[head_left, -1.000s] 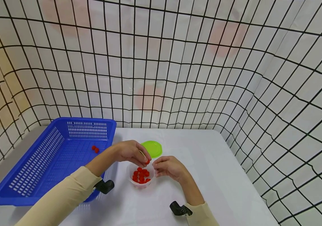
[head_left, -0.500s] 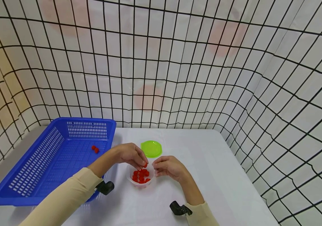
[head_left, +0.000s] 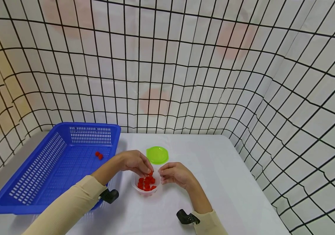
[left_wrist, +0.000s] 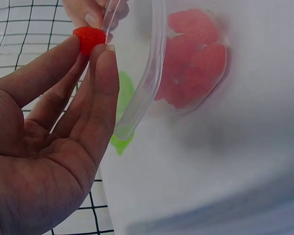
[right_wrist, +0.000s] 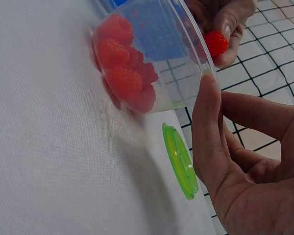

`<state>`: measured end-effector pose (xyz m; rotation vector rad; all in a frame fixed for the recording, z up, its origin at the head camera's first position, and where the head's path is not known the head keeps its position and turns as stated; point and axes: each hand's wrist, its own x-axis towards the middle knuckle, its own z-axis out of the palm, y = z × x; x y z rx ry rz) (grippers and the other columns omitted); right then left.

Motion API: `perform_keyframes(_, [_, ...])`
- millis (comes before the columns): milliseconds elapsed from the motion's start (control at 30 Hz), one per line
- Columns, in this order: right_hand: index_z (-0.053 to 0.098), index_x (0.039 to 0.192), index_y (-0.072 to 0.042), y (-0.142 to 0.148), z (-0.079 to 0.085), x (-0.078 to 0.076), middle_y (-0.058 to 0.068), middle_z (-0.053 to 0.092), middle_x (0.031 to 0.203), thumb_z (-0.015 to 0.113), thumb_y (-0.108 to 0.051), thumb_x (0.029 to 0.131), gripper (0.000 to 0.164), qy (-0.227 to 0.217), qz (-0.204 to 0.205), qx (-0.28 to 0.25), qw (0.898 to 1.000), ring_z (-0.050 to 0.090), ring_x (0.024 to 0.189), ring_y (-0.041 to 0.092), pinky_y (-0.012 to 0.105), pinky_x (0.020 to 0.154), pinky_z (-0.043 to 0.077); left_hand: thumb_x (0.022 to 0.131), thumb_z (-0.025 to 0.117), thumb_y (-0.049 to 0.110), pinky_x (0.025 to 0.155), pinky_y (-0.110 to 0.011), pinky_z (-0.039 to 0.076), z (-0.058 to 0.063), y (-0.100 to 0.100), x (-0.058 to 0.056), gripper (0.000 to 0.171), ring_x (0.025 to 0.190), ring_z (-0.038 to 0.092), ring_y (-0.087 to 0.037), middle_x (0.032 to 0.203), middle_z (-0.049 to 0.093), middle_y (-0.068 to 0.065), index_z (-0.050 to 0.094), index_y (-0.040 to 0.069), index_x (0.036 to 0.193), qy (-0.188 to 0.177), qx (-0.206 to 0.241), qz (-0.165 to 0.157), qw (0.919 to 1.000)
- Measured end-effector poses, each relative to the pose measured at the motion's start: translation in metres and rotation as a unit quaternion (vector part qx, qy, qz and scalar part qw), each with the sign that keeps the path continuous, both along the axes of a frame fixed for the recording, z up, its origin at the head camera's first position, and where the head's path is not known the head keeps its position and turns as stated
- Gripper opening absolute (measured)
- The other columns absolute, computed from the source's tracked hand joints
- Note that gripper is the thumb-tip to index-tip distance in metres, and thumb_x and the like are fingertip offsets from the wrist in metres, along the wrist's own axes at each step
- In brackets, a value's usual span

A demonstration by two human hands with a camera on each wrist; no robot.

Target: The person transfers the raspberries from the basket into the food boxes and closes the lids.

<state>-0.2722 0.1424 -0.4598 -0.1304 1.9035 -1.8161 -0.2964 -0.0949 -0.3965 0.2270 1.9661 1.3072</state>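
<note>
A raspberry (left_wrist: 89,39) is pinched between the thumb and fingers of my left hand (head_left: 134,162), just above the rim of a clear round plastic tub (head_left: 145,194). Inside the tub lie several red raspberries (head_left: 146,184), which also show through its wall in both wrist views. On the tub's right side, my right hand (head_left: 177,174) pinches the rim with thumb and fingers, seen closely in the right wrist view. Behind the tub a bright green lid (head_left: 157,155) lies flat on the white table.
A large blue perforated basket (head_left: 115,138) stands on the left, with a small cluster of raspberries (head_left: 100,156) near its right wall. Black wire mesh (head_left: 161,81) over white sheeting encloses the back and sides of the table (head_left: 214,163).
My left hand has lowered slightly towards the tub and moved a little left, with the raspberry still in its fingers. The right hand and the tub stay in place.
</note>
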Motion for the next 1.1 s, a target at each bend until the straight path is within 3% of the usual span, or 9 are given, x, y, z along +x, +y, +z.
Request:
perform_keyframes(233, [0.068, 0.107, 0.006, 0.0, 0.0, 0.0, 0.005, 0.068, 0.081, 0.065, -0.011, 0.096, 0.021, 0.0, 0.001, 0.001, 1.0, 0.066, 0.071, 0.017, 0.03, 0.073, 0.063, 0.089, 0.073, 0.003, 0.086, -0.037, 0.062, 0.001, 0.0, 0.0, 0.021, 0.088, 0.074, -0.024, 0.104, 0.076, -0.014, 0.076, -0.002, 0.109, 0.0, -0.004, -0.015, 0.9999])
perform_keyframes(700, [0.068, 0.107, 0.007, 0.0, -0.001, -0.001, 0.004, 0.069, 0.08, 0.065, -0.01, 0.096, 0.021, 0.003, 0.004, 0.0, 1.0, 0.066, 0.071, 0.017, 0.03, 0.072, 0.063, 0.09, 0.073, 0.007, 0.085, -0.037, 0.063, -0.001, 0.001, -0.001, 0.023, 0.083, 0.074, -0.024, 0.096, 0.076, -0.015, 0.074, -0.001, 0.111, -0.005, -0.007, -0.006, 0.9999])
perform_keyframes(1100, [0.067, 0.112, 0.009, -0.001, 0.001, 0.0, 0.007, 0.07, 0.084, 0.067, -0.013, 0.096, 0.027, 0.0, 0.004, 0.011, 1.0, 0.067, 0.073, 0.017, 0.031, 0.076, 0.063, 0.093, 0.07, 0.014, 0.09, -0.038, 0.062, 0.025, -0.02, -0.004, 0.032, 0.094, 0.074, -0.03, 0.111, 0.072, -0.023, 0.069, -0.003, 0.12, 0.048, 0.014, 0.006, 0.9987])
